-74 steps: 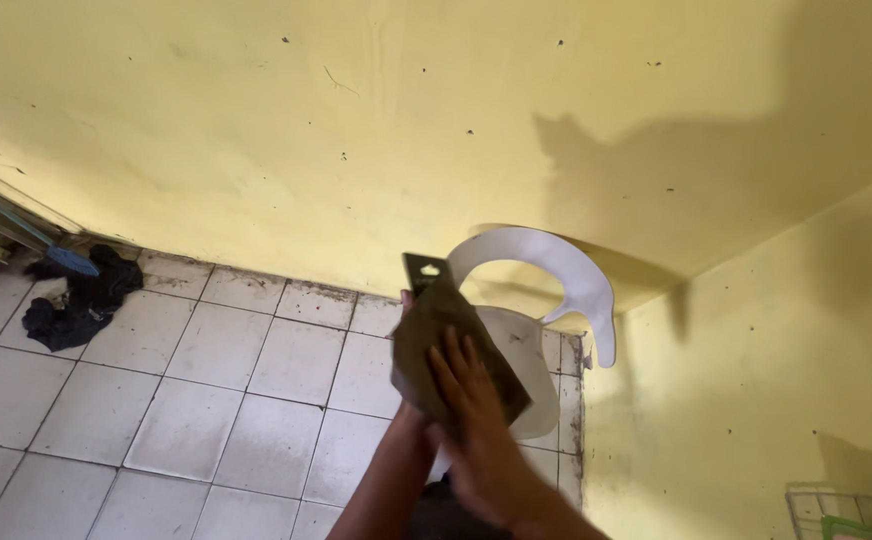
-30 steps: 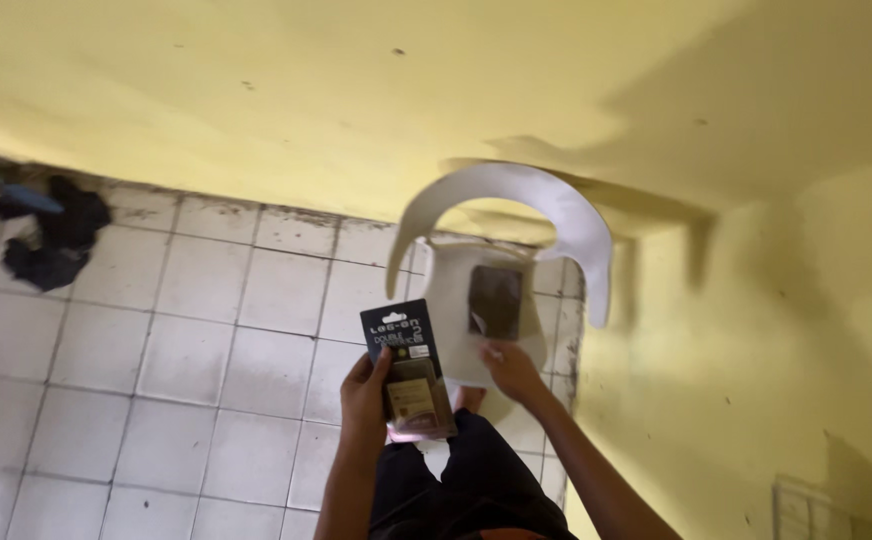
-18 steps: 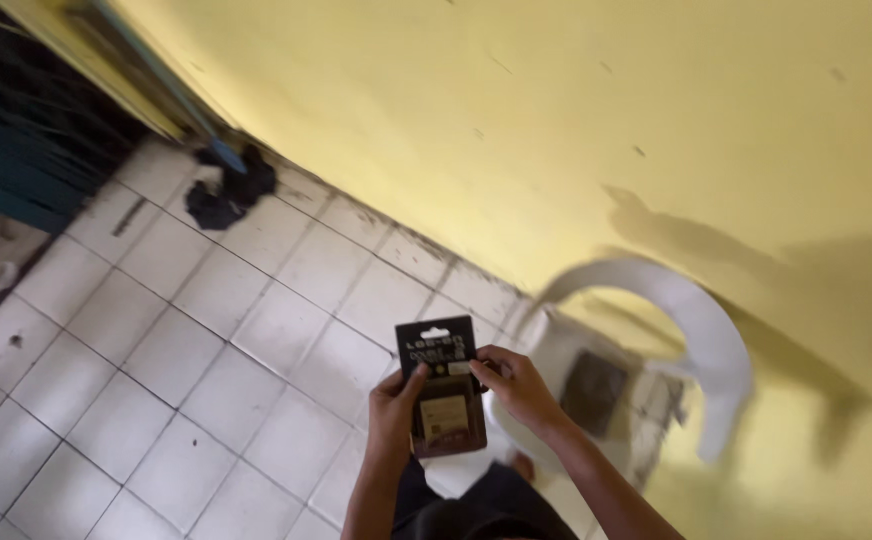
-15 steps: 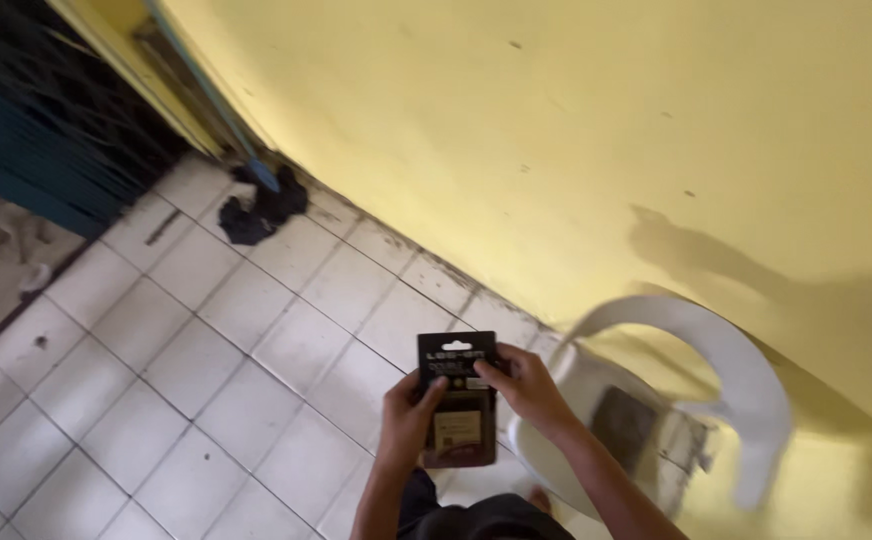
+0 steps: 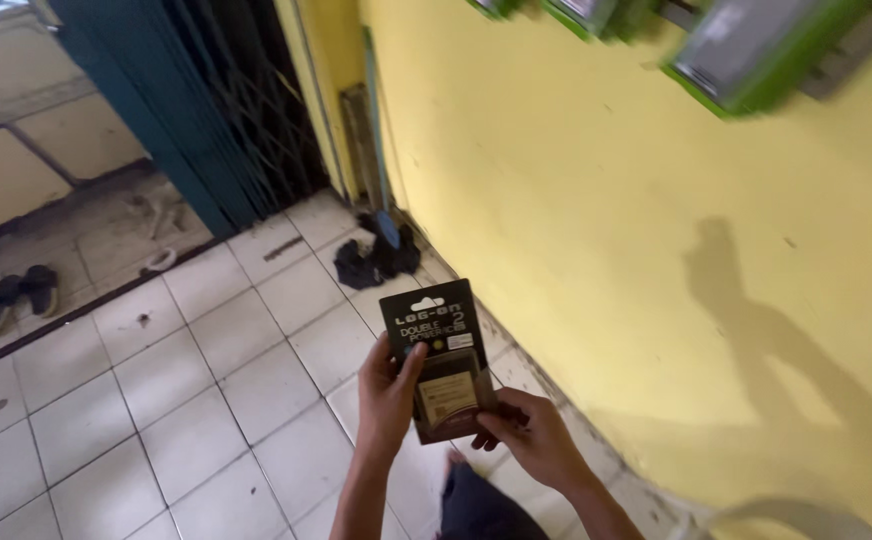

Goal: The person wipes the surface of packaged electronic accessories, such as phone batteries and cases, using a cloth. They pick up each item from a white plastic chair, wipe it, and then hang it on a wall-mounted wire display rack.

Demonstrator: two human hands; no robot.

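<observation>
I hold a small black blister pack (image 5: 439,352) with a clear bubble over a flat brown item, upright in front of me. My left hand (image 5: 388,395) grips its left edge, thumb laid across the front. My right hand (image 5: 534,437) pinches the lower right corner of the bubble with fingertips. Both forearms rise from the bottom of the head view.
White floor tiles (image 5: 196,400) spread to the left. A yellow wall (image 5: 606,200) runs along the right. A dark cloth heap (image 5: 376,258) lies at the wall's foot. A teal folding gate (image 5: 206,110) stands at the back, dark sandals (image 5: 18,295) beyond it. A white chair's rim (image 5: 796,515) shows bottom right.
The view has swung left from the white chair to the gate and doorway. My right hand left the chair seat and came onto the pack, which both hands now hold.
</observation>
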